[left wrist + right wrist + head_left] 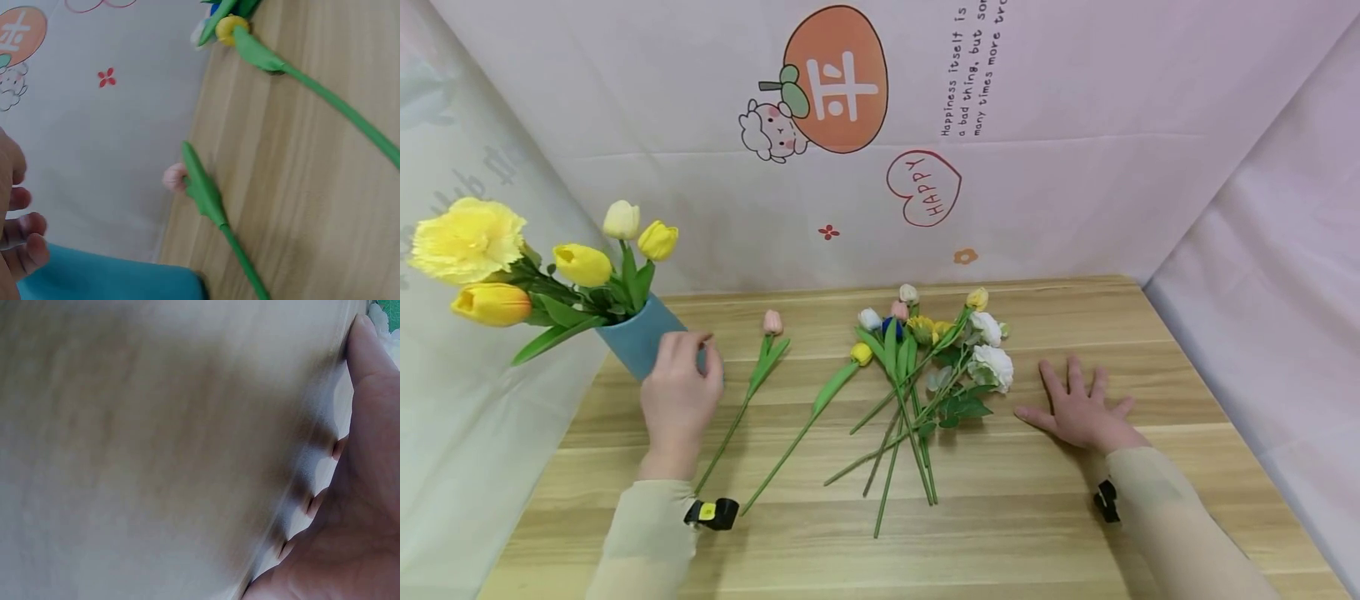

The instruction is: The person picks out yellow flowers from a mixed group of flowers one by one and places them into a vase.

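Note:
My left hand (679,387) is at the side of a blue vase (636,346), overlapping it in the head view. Its fingers are loosely curled, and the left wrist view shows the fingertips (36,250) in front of the vase with nothing between them. Yellow tulips (582,265), a cream tulip (621,220) and a large ruffled yellow flower (471,240) stand in the vase. Beside this hand, a pink tulip (772,323) lies on the table. With fingers spread, my right hand (1082,412) rests on the wooden table (1015,517).
A single yellow tulip (861,354) lies right of the pink one. Mid-table is a loose pile of stems with white blooms (992,367), a blue flower (892,327) and several tulips. A printed white cloth (1075,200) hangs behind the table and along both sides.

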The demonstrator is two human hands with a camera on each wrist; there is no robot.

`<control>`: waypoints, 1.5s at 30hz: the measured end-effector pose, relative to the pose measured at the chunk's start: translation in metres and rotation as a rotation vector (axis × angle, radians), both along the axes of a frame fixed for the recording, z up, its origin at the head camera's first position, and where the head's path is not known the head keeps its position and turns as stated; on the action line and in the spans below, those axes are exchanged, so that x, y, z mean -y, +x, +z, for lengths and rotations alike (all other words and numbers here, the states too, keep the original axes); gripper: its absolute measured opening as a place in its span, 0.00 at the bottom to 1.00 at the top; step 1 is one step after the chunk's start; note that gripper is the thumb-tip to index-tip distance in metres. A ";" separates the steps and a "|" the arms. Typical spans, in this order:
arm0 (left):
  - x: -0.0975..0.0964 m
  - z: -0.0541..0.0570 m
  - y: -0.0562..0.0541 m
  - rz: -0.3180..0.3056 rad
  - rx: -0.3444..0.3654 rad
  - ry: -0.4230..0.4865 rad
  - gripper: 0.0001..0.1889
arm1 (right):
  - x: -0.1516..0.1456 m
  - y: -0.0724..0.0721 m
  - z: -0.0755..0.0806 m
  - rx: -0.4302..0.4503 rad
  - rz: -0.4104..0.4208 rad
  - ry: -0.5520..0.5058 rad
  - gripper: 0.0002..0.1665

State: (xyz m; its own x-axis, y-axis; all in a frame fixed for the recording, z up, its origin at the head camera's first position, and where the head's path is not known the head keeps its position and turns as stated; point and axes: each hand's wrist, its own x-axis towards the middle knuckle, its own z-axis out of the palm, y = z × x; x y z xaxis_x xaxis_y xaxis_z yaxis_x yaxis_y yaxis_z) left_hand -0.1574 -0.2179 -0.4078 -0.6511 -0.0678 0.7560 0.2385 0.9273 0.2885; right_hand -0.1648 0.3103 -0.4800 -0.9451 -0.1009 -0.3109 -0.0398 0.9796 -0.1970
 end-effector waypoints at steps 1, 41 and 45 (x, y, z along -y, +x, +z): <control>-0.002 -0.003 0.000 -0.016 0.042 -0.017 0.08 | 0.000 0.000 0.000 0.000 0.000 0.000 0.66; -0.075 -0.061 0.004 -0.177 0.795 -0.235 0.10 | 0.001 0.000 0.004 0.009 0.007 -0.012 0.65; -0.072 -0.056 0.004 -0.179 0.797 -0.200 0.10 | 0.000 0.000 0.001 0.002 -0.002 -0.022 0.64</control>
State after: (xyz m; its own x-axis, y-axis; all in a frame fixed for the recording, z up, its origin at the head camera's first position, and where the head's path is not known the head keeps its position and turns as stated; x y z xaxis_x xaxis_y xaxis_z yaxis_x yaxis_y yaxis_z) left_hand -0.1535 -0.1462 -0.4641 -0.9834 0.1739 0.0516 0.1814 0.9463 0.2676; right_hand -0.1651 0.3104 -0.4788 -0.9448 -0.1054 -0.3102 -0.0370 0.9751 -0.2185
